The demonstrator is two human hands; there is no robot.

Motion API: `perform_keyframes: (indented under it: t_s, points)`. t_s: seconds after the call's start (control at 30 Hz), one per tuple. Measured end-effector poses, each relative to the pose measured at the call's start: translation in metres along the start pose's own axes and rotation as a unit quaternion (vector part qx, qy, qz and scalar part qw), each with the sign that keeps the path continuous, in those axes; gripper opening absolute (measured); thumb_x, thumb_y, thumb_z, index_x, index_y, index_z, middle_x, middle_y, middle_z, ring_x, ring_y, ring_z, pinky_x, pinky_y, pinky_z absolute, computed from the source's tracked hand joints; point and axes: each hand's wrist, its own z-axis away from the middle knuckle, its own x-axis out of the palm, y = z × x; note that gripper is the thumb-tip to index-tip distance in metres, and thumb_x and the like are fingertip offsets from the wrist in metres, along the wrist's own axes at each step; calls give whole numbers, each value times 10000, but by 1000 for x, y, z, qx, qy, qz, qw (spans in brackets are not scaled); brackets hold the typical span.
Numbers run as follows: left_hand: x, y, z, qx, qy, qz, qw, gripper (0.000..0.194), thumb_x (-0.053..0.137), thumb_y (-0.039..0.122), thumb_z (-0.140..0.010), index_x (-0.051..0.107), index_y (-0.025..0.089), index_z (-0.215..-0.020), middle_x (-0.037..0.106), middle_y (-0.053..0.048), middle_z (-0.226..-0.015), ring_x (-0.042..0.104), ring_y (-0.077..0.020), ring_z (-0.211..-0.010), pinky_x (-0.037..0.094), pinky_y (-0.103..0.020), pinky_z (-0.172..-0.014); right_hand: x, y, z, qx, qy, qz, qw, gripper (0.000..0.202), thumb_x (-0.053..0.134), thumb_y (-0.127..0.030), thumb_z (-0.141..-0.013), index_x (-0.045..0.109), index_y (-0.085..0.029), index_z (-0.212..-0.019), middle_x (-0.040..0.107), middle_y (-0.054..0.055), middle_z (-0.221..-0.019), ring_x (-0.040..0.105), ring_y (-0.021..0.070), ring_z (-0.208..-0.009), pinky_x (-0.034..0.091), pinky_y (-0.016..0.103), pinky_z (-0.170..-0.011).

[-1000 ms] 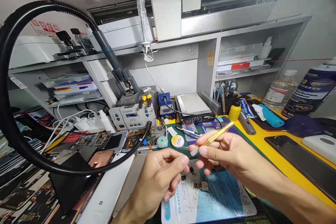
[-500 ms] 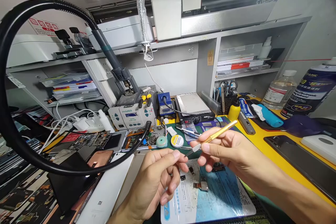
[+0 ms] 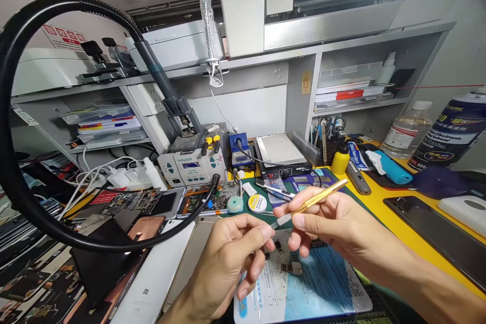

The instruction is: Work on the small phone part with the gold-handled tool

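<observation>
Both of our hands meet above the near middle of the desk (image 3: pixel 383 201). Our right hand (image 3: pixel 334 223) is curled around a gold-handled knife (image 3: pixel 311 201), pinching it near its silver collar so the handle slants up and to the right. Our left hand (image 3: pixel 231 258) is loosely curled, thumb and forefinger pressed together just at the knife's small blade; whether something tiny sits between those fingertips we cannot tell.

Largest around us, a black hose (image 3: pixel 23 111) loops wide across the left of the scene and runs to a grey rework station (image 3: pixel 192 167) at the far side. To its right sits a flat heating plate (image 3: pixel 279 151). On the far right stand a dark spray can (image 3: pixel 446 134) and a clear bottle (image 3: pixel 404 134). Under our hands lies a blue and white mat (image 3: pixel 315 288) carrying a few small dark parts (image 3: pixel 292 266). A white phone back (image 3: pixel 152 283) lies near left. A yellow dropper bottle (image 3: pixel 340 160) stands beyond our right hand, and a small solder tin (image 3: pixel 257 203) rests just past our left fingertips.
</observation>
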Motion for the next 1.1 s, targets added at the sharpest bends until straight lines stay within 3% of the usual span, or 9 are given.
perform_keyframes:
  t_s: [0.2, 0.3, 0.37, 0.63, 0.9, 1.0, 1.1]
  points:
    - [-2, -1, 0, 25, 18, 19, 999, 244, 657, 285, -889, 675, 137, -696, 544, 39, -417, 328, -12, -267, 279, -90, -253, -2, -7, -2, -31, 43, -5, 999, 83, 789, -175, -870, 750, -224, -925, 787, 19, -1060, 754, 127, -665, 602, 220, -577]
    - [-3, 2, 1, 39, 15, 56, 998, 254, 585, 299, -919, 727, 116, -813, 705, -42, -668, 497, -50, -345, 344, -105, -246, -3, -11, -4, -36, 71, -9, 997, 93, 792, -180, -864, 745, -210, -937, 786, 28, -1048, 743, 123, -643, 597, 211, -548]
    - [-3, 4, 1, 41, 5, 79, 996, 310, 532, 322, -932, 744, 102, -879, 738, -82, -790, 575, -84, -395, 387, -129, -244, -2, -12, -4, -30, 75, -7, 997, 99, 803, -181, -851, 746, -191, -932, 783, 45, -1042, 742, 132, -636, 597, 217, -537]
    - [-4, 6, 0, 35, -3, 111, 993, 320, 493, 224, -918, 759, 52, -877, 757, -126, -785, 631, -122, -404, 433, -151, -243, -3, -10, -3, -10, 96, -8, 995, 160, 836, -203, -811, 735, -187, -933, 768, 71, -1098, 731, 138, -620, 591, 236, -529]
    - [-12, 14, -7, 75, 11, 85, 994, 146, 670, 86, -790, 769, 39, -886, 772, -125, -792, 631, -120, -439, 455, -155, -263, -4, -13, -4, 2, 127, 9, 992, 182, 875, -236, -758, 779, -197, -907, 776, 46, -851, 697, 140, -603, 584, 208, -522]
    - [-27, 25, 21, 121, 72, 107, 984, 136, 708, 93, -743, 782, 69, -855, 766, -105, -781, 602, -99, -435, 448, -147, -273, -8, -15, -5, 7, 152, 29, 988, 165, 890, -240, -724, 811, -223, -867, 766, 60, -795, 681, 148, -601, 585, 187, -499]
    - [-59, 20, 96, 182, 221, 136, 948, 129, 708, 149, -766, 789, 144, -865, 670, -11, -543, 432, -41, -286, 363, -115, -229, -16, -10, -10, 21, 166, 49, 985, 268, 927, -299, -643, 836, -214, -880, 733, 117, -653, 674, 206, -545, 595, 243, -443]
